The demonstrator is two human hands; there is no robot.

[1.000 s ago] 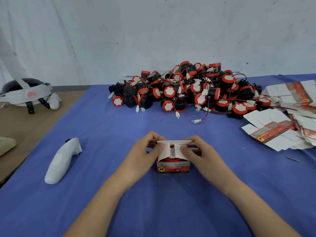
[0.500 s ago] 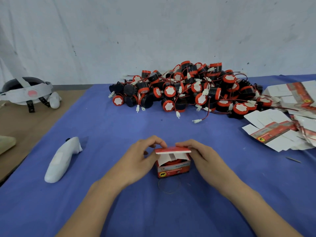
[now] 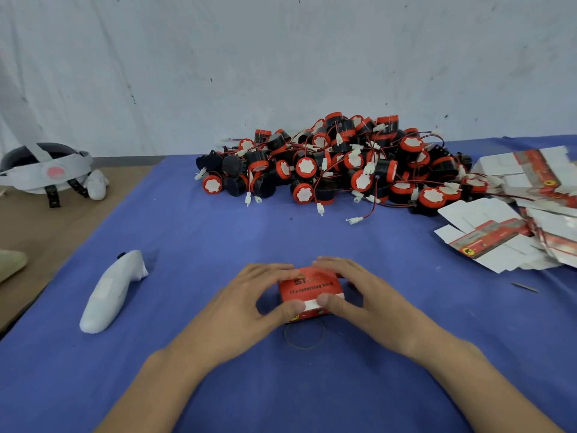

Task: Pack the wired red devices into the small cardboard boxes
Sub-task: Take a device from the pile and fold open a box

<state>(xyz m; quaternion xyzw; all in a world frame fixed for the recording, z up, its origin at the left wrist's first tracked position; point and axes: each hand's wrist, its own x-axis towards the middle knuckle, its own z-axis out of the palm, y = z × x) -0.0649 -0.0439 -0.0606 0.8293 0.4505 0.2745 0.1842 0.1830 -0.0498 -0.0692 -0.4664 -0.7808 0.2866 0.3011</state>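
A small red cardboard box (image 3: pixel 307 287) sits on the blue cloth in front of me, its red lid folded down over the top. My left hand (image 3: pixel 249 304) grips its left side and my right hand (image 3: pixel 359 295) its right side, both thumbs pressing the white tuck flap at the front edge. The device inside is hidden. A big heap of wired red-and-black devices (image 3: pixel 337 164) lies at the back of the table. Flat unfolded boxes (image 3: pixel 499 239) are piled at the right.
A white hand controller (image 3: pixel 109 292) lies on the cloth to the left. A headset (image 3: pixel 46 170) rests on the brown surface at far left. A thin rubber band (image 3: pixel 304 335) lies just in front of the box. A small dark sliver (image 3: pixel 524 287) lies at right.
The lid, standing up with white flaps showing a second ago, has been folded down over the device. My thumbs have moved to the front edge, onto the tuck flap.
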